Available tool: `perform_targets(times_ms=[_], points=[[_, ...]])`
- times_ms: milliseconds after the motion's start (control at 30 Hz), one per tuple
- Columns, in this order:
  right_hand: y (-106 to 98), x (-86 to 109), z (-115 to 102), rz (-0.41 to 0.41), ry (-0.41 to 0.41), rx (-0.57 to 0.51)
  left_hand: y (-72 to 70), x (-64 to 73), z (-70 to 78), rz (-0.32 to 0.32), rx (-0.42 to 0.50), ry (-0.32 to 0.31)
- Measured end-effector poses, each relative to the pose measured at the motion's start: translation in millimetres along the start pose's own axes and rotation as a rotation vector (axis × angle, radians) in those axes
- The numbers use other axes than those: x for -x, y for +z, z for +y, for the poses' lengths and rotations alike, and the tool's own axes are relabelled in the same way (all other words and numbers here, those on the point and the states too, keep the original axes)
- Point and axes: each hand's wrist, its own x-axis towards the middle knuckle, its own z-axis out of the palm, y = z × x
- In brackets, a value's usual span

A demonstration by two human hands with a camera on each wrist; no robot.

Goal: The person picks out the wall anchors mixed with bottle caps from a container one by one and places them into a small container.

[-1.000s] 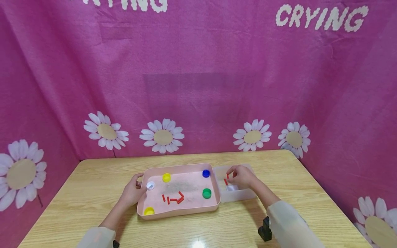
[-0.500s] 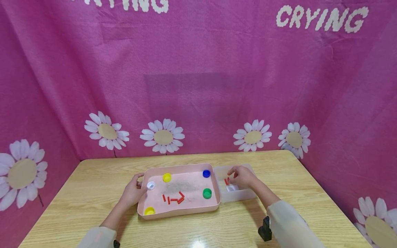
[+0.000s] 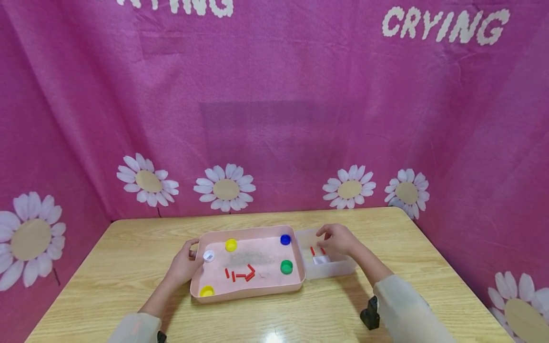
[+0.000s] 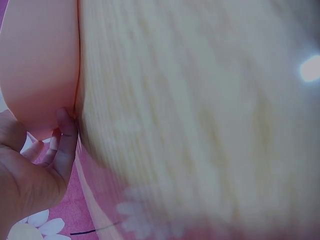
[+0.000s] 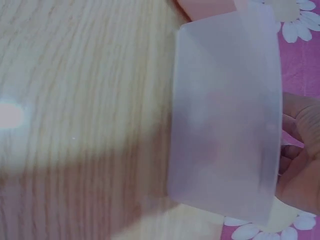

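Note:
My left hand point(image 3: 184, 267) grips the left end of a shallow pink tray point(image 3: 249, 294), thumb over the rim and fingers along the outer wall. In the left wrist view, that hand point(image 4: 40, 165) pinches the pink wall at its corner. My right hand point(image 3: 336, 239) is over a translucent plastic box point(image 3: 330, 271), fingers loosely bent, with nothing visible between thumb and index finger. Just below its fingers lies a short red stick point(image 3: 323, 250); another red stick point(image 3: 312, 250) lies to its left. A small white rectangle point(image 3: 320, 260) is in front of both. The right wrist view shows the box's cloudy wall point(image 5: 225, 115).
Inside the tray are a white cap point(image 3: 208, 256), two yellow caps point(image 3: 231, 245), a blue cap point(image 3: 285, 239), a green cap point(image 3: 286, 267) and several red sticks point(image 3: 241, 276). The wooden table point(image 3: 240, 324) meets a pink curtain point(image 3: 274, 143) behind.
A red stick in my right fingers has come down and moved right, and now lies in the box. My right hand has shifted slightly right. The left hand stays on the tray.

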Motion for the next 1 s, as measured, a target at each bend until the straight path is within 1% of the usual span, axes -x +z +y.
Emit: perform_targets(times_ms=[133,300,433,533,733,933,1000], points=[[-4.1,-0.5,-4.5,0.012,-0.014,-0.04,-0.5,0.9,1.3,-0.005,-0.004,-0.008],[-6.8,-2.3,-14.0,0.051,-0.069,-0.056,-0.4,0.8,2.2,-0.003,-0.006,-0.006],[-7.0,-3.7,-23.0,0.047,-0.079,-0.077,-0.6,0.8,3.2,-0.005,-0.006,0.005],[-5.6,-5.6,-28.6,0.038,-0.05,-0.087,-0.5,0.9,3.8,-0.006,-0.004,0.012],[-1.5,-10.8,-36.2,0.036,-0.027,-0.089,-0.1,-0.2,2.2,-0.005,0.002,0.007],[2.9,-13.9,-41.0,0.049,-0.061,-0.104,-0.3,-2.0,1.2,-0.004,-0.011,-0.009],[4.7,-14.6,-43.0,0.058,-0.084,-0.102,-0.3,-1.9,0.7,-0.002,-0.013,-0.014]])
